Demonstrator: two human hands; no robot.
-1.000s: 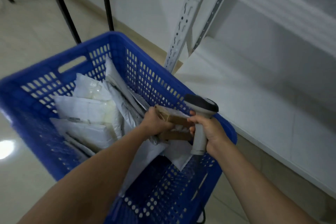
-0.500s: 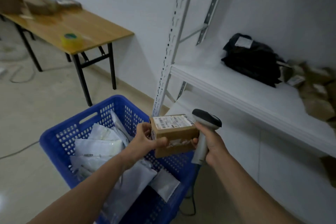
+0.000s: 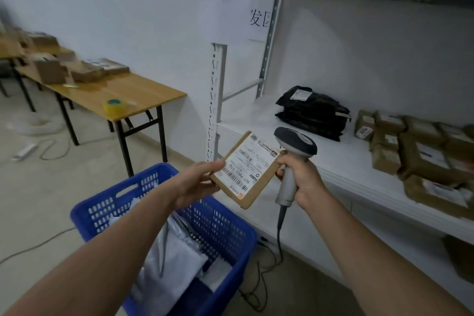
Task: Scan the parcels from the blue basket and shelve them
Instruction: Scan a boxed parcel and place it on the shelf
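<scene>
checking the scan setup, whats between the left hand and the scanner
Head view: only the cardboard parcel. The left hand holds its left edge; the scanner, in the right hand, is beside its right edge.

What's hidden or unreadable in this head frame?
Head view:
- Grey handheld scanner: trigger hidden under the right hand; window faces away.
- Small brown cardboard box: underside hidden; fingers of the left hand behind it.
- Blue plastic basket: floor covered by grey mailer bags and left forearm.
- Brown parcels on the white shelf: labels blurred, cut by right edge.
</scene>
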